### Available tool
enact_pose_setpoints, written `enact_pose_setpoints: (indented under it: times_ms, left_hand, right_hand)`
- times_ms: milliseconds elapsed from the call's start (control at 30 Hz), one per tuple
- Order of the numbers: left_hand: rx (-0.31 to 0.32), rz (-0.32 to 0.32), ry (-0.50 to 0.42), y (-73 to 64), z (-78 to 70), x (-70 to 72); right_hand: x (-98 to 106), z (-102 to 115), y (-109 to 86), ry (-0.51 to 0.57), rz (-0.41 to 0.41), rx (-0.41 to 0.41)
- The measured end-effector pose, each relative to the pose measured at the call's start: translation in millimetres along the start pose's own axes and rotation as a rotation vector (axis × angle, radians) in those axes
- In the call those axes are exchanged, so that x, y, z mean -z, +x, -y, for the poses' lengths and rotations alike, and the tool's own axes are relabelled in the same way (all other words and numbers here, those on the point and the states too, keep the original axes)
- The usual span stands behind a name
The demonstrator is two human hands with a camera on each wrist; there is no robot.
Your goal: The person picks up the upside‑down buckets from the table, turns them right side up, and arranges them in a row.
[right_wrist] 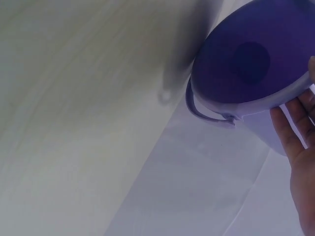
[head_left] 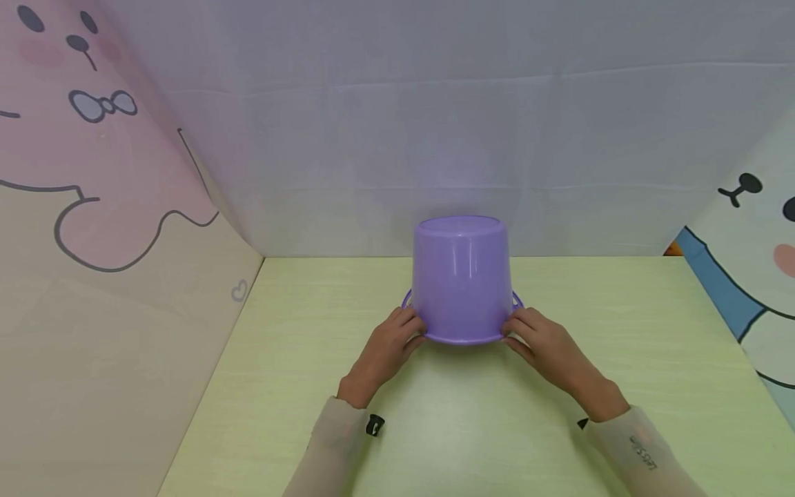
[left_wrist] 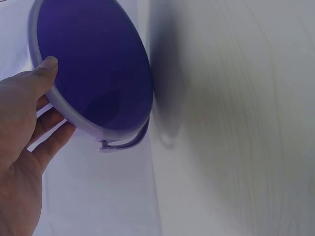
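A purple plastic bucket [head_left: 461,279] is upside down over the table in the head view, its base up and its mouth facing down. The left hand [head_left: 386,346] pinches its rim on one side, and the right hand [head_left: 549,348] pinches the opposite side. In the left wrist view the thumb lies over the edge of the bucket [left_wrist: 98,64], with fingers on the outer wall. The near rim is lifted; whether the far rim touches the table I cannot tell. The bucket's handle [right_wrist: 202,114] hangs toward the table in the right wrist view.
A pale yellow-green table [head_left: 310,414] lies beneath the bucket. White cloth [head_left: 348,152] hangs behind it. Printed cloth panels stand at the left [head_left: 112,331] and right [head_left: 733,248], with cartoon animals on them.
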State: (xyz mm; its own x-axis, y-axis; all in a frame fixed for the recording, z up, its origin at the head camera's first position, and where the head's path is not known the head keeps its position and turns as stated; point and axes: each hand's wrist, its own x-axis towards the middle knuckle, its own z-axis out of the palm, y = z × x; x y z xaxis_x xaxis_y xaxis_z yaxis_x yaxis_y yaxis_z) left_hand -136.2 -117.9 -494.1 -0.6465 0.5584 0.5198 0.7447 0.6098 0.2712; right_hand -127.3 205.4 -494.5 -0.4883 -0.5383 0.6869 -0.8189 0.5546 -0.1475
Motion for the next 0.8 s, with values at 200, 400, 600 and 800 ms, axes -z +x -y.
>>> enact_pose_setpoints:
  times_ms: [200,400,600,800]
  left_hand:
    - [0.014,-0.001,-0.008,2.8,-0.5,3.2]
    - [0.021,-0.014,-0.016,5.3,-2.2,7.6]
    - [0.033,-0.038,-0.036,7.0,-2.8,9.4]
    - [0.042,-0.062,-0.064,9.4,-3.3,11.7]
  right_hand:
    - [2.4,-0.7,3.6,-0.015,-0.020,0.018]
    - [5.8,0.8,7.0,-0.026,-0.027,0.012]
    - [9.3,2.8,9.9,-0.016,-0.039,-0.012]
    - [12.1,2.6,13.4,-0.013,-0.078,-0.009]
